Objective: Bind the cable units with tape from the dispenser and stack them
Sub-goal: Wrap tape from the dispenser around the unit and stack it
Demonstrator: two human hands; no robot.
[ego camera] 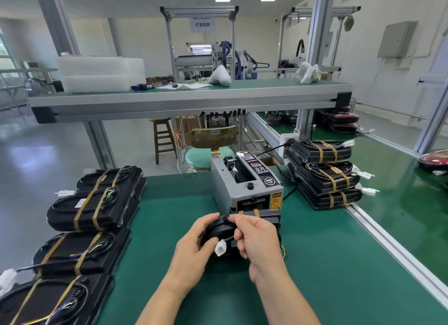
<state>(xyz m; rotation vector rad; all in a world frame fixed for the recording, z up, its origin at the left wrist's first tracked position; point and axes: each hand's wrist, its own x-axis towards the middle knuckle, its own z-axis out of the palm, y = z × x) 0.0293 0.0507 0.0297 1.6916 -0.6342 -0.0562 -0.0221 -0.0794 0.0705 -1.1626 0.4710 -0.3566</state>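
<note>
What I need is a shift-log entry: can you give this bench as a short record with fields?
left hand: grips the cable unit at its rounded end
right hand: pinches its cable by the white connector
tape strips: two, on the unit's far end
tape dispenser: just behind the unit
left row: taped units
right stack: taped units

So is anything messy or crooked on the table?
A little. The stack of taped units right of the tape dispenser is crooked: each unit is turned a bit differently, so their edges don't line up and white plugs poke out sideways. Nothing looks spilled or broken.
</note>
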